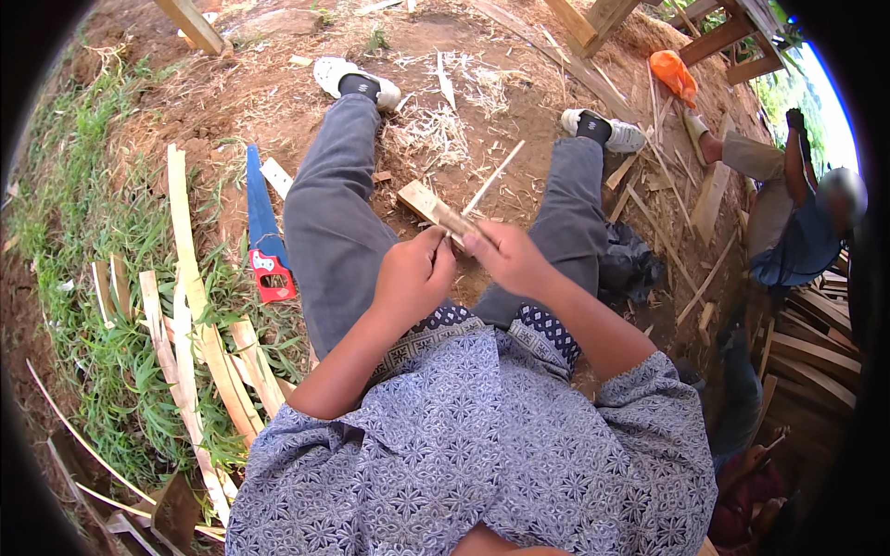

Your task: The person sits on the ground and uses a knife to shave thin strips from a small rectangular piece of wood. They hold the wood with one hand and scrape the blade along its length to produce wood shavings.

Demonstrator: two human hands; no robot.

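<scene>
My right hand (510,261) is closed on a short brown piece of wood (454,221) that points away from me, between my knees. Close beside it, my left hand (413,273) is closed in a pinch at the near end of that piece. Whatever small thing sits between its fingers is too small to make out. Just past the wood in my right hand, a paler wooden block (419,198) shows, partly covered by it. A thin light stick (493,178) lies on the dirt beyond my right hand.
Left of my leg, a handsaw (263,218) with blue blade and red handle lies on grass near long wooden strips (190,306). Shavings (436,134) litter the ground ahead. On the right are a black plastic bag (630,262), an orange bag (674,76) and a seated person (788,232).
</scene>
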